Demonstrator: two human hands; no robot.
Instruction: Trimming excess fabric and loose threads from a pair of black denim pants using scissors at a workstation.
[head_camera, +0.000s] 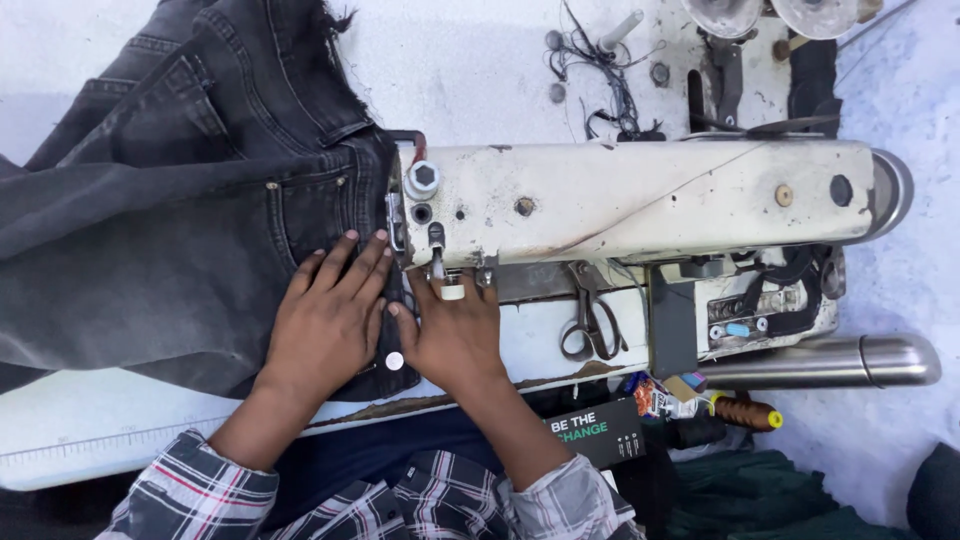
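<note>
A white work table, scuffed and stained, carries a cream sewing machine across its middle. Left of the machine, dark grey jeans spread over the tabletop; in front of it lie grey scissors, and to the front right a steel flask rests on its side. Behind the machine lies a tangle of black thread.

needle: hidden under machine head | jeans: cut off left
</note>
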